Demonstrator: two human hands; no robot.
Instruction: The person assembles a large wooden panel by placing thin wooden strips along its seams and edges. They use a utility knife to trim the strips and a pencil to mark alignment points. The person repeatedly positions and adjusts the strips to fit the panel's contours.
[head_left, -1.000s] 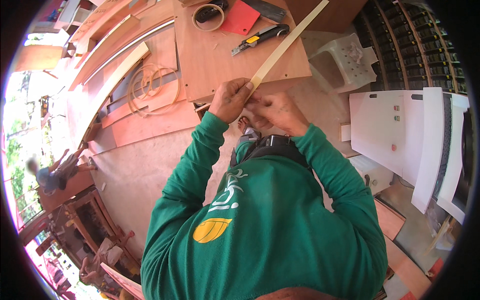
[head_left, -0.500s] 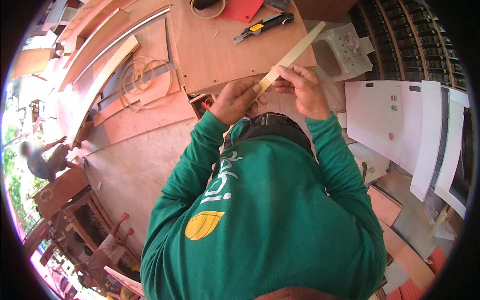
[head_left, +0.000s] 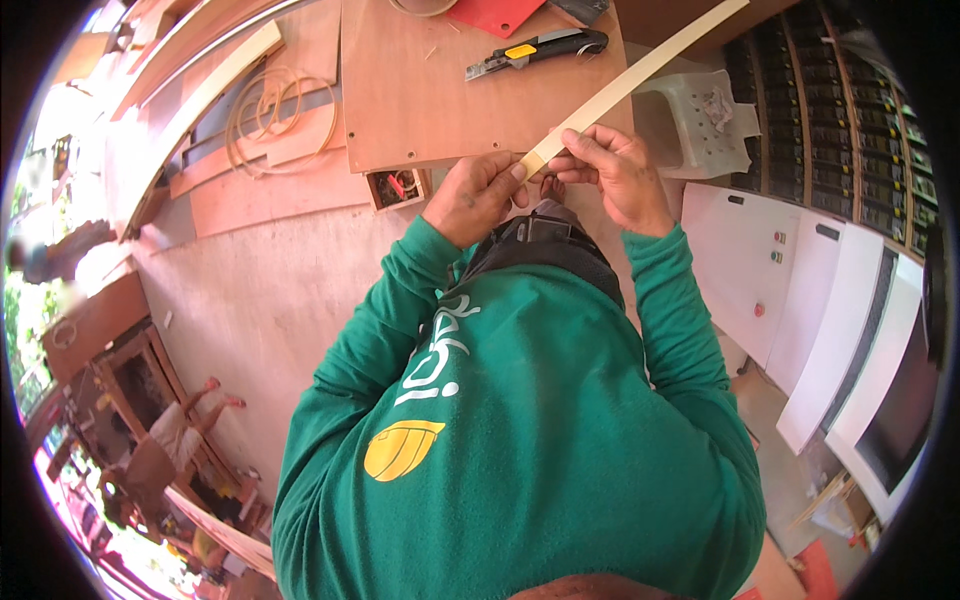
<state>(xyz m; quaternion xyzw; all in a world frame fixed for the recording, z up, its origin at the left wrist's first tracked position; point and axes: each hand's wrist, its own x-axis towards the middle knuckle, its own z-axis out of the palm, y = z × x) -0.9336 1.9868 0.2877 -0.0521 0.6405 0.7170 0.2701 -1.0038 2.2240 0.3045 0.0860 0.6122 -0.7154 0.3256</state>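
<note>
A thin, pale wood strip [head_left: 640, 78] runs slantwise from my hands to the upper right, past the corner of a wooden worktop [head_left: 420, 110]. Its near end is pinched between the thumb and fingers of my left hand [head_left: 475, 200]. My right hand [head_left: 622, 178] grips the same strip a little farther along, thumb on top; some of its fingers are hidden beneath. Beyond my hands, a black utility knife [head_left: 545, 50] with a yellow slider lies on the worktop.
A red sheet [head_left: 498, 14] lies at the worktop's far edge. Left are coiled thin strips [head_left: 280, 110] on wood panels; below the worktop is an open drawer [head_left: 397, 188]. A white plastic stool [head_left: 690, 125] and white panels [head_left: 745, 260] stand right. Another person [head_left: 175, 435] is at lower left.
The strip now reaches farther to the upper right, with a longer length showing beyond my right hand. My view has shifted a little; both hands still hold the strip.
</note>
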